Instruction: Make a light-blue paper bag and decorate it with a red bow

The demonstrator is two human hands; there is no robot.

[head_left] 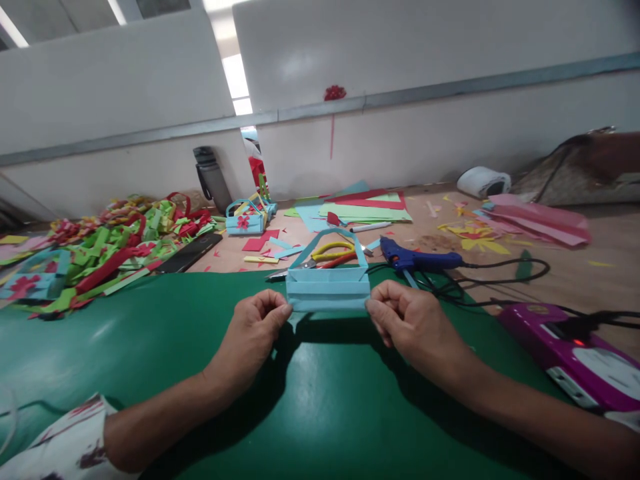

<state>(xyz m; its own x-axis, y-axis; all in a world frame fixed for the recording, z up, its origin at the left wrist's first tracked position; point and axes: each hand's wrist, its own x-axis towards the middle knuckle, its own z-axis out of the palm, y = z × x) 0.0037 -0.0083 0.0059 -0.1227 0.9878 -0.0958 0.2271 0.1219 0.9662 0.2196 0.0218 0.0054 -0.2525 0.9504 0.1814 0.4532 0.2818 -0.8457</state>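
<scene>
A small light-blue paper handbag (327, 288) with a folded strap handle is held up over the green mat (320, 407). My left hand (257, 327) pinches its lower left corner between thumb and fingers. At the lower right corner, my right hand (405, 317) grips it the same way. The handle stands upright, and through it show yellow-handled pliers (333, 251) lying behind the bag. To the right of the bag rests a blue glue gun (420, 257) with its black cord.
A magenta power strip (570, 353) with a plug sits at right. Finished blue bags with red flowers (244, 222) and a heap of green and red paper pieces (125, 243) lie left, near a black phone (190, 253). Coloured sheets (370, 207) and a dark bottle (213, 179) are behind.
</scene>
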